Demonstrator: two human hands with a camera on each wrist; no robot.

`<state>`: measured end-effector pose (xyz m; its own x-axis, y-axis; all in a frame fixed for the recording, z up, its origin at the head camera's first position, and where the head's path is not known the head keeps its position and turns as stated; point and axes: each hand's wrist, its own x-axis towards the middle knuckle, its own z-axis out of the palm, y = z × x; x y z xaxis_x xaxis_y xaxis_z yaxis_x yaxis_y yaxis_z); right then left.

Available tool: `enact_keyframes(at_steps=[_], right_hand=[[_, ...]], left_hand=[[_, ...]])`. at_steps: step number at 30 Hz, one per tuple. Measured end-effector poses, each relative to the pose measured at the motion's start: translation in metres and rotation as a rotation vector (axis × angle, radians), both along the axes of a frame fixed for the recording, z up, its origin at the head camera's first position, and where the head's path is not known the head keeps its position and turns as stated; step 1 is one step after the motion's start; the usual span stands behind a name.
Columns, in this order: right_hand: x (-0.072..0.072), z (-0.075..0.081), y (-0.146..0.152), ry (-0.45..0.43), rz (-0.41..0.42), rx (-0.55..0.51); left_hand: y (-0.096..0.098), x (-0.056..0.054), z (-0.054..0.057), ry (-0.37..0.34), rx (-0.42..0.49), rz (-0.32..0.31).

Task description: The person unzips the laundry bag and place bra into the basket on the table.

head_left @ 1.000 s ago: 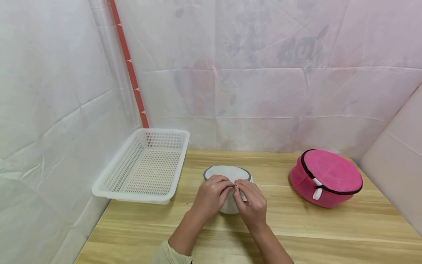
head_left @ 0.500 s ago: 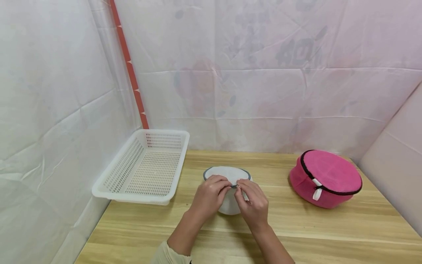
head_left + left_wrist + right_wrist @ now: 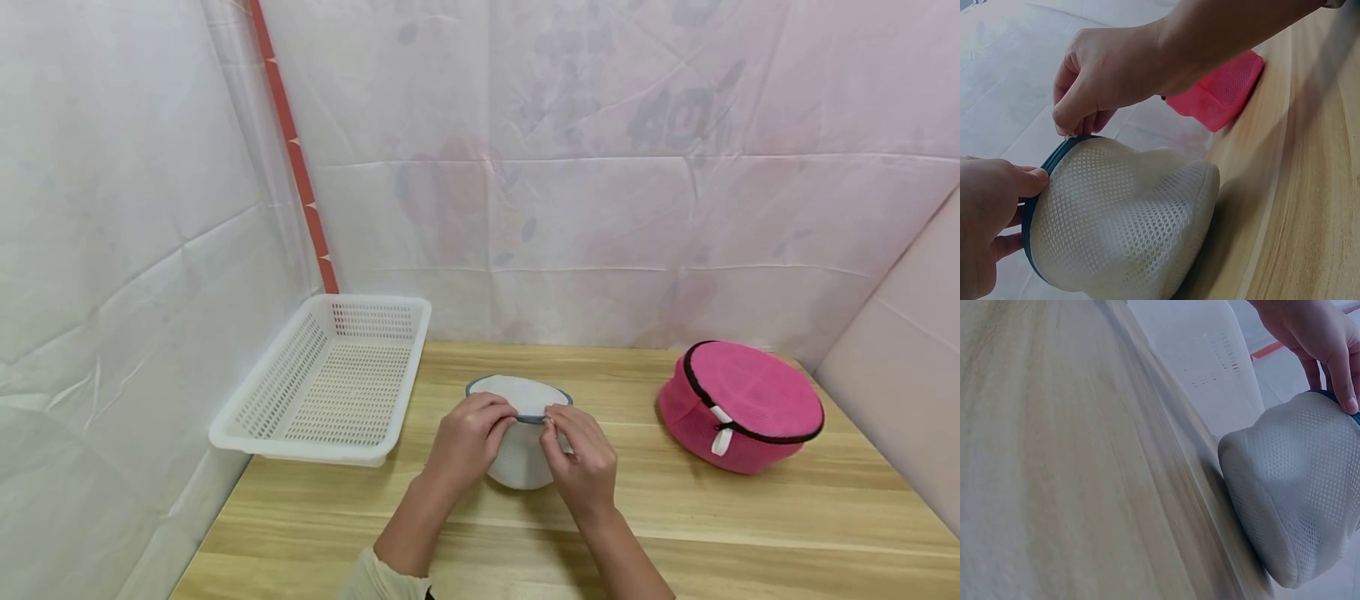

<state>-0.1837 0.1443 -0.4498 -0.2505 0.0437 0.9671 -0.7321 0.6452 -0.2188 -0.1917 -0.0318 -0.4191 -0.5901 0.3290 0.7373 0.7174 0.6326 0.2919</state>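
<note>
A white mesh laundry bag, round with a blue-grey zipped rim, stands on the table in front of me. My left hand pinches the near edge of that rim between thumb and fingers, also plain in the left wrist view. To its right, my right hand pinches a small piece at the zipper; the fingertips hide most of it. A short stretch of rim shows between the two hands. Soft and slightly dented, the mesh side sags below the rim.
A white plastic basket with slotted walls stands at the left beside the fabric wall. On the right sits a pink mesh bag with a black zipper and white pull tab. Pale cloth hangs behind the wooden table.
My right hand has slid a little rightward along the rim, while the left has shifted slightly left. More of the zipper now shows between them.
</note>
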Motion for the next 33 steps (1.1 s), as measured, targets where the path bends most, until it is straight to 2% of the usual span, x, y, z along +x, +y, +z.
enact_keyframes(at_steps=[13, 28, 33], right_hand=[[-0.0016, -0.0002, 0.0006, 0.008, -0.005, -0.008], [-0.0011, -0.0009, -0.0015, 0.027, 0.007, -0.013], [0.0000, -0.0003, -0.0040, 0.033, 0.035, -0.006]], left_hand=[[-0.0026, 0.0002, 0.0002, -0.013, -0.001, 0.012], [-0.0006, 0.0021, 0.0029, 0.004, -0.023, 0.029], [0.0017, 0.0027, 0.0040, 0.007, -0.021, 0.008]])
